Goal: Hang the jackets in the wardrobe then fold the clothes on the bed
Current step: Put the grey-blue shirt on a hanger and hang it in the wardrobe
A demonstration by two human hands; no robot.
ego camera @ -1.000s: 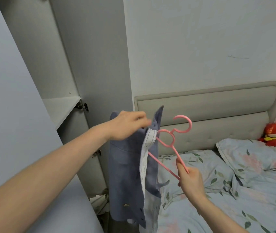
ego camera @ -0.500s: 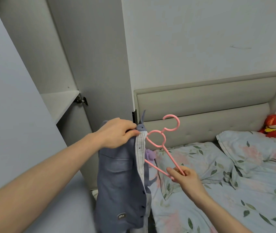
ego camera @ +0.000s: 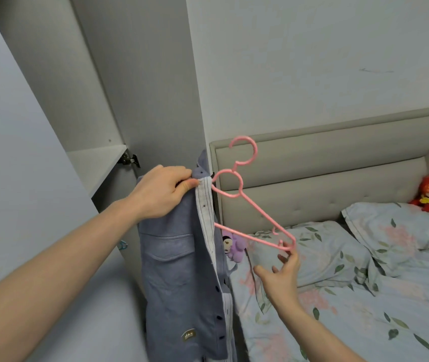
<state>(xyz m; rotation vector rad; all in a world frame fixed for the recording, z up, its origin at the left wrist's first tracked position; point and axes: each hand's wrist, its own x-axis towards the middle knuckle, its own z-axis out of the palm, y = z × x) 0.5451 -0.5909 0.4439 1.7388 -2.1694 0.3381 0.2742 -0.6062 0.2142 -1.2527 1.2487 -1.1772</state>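
One blue jacket (ego camera: pixel 182 257) is gripped at the collar by the left hand (ego camera: pixel 161 194) beside the wardrobe (ego camera: pixel 135 74), pink hanger (ego camera: pixel 250 205) steadied on the right hand's (ego camera: pixel 284 270) loosely spread fingers (ego camera: pixel 290 256); hanger insertion is judged underway, the free shoulder to be threaded next.

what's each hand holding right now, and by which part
The left hand grips the blue jacket at its collar edge. The right hand's fingertips touch the pink hanger's outer shoulder end.
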